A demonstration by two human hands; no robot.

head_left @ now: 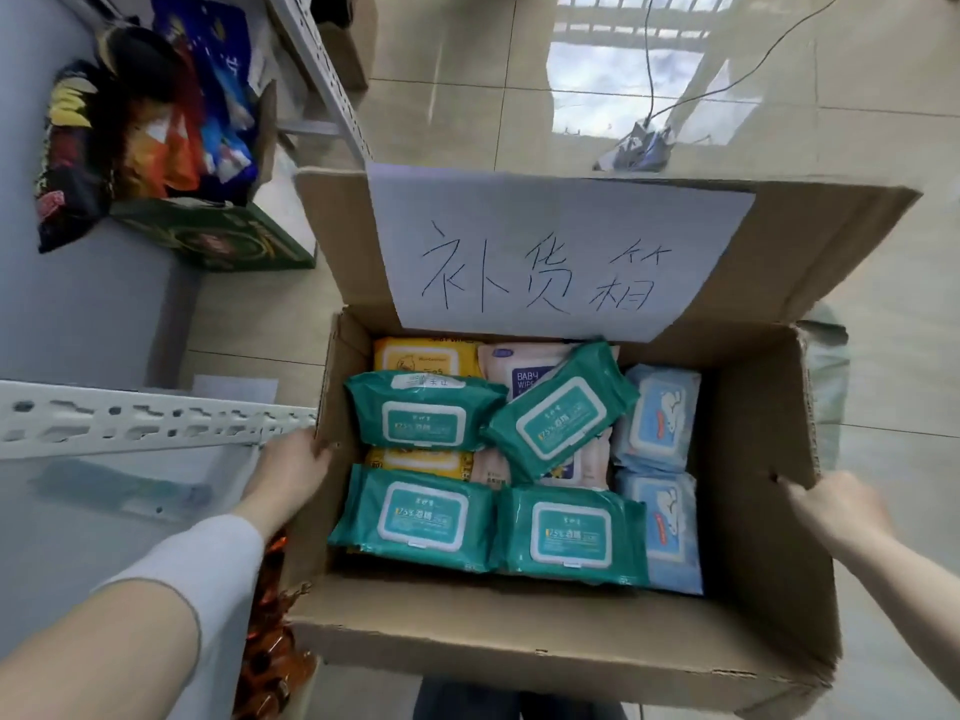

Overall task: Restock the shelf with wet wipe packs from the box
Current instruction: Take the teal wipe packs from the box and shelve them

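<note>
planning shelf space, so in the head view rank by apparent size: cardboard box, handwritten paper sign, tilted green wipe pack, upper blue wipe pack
1. cardboard box
2. handwritten paper sign
3. tilted green wipe pack
4. upper blue wipe pack: partly covered, possibly equal to green

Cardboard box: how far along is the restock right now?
Done: apparently nothing; the brown cardboard box looks full of teal, blue, yellow and pink wet wipe packs. In hand: the left hand grips its left wall, the right hand is blurred at the right wall; neither holds a pack. Left: moving packs to the white metal shelf.
</note>
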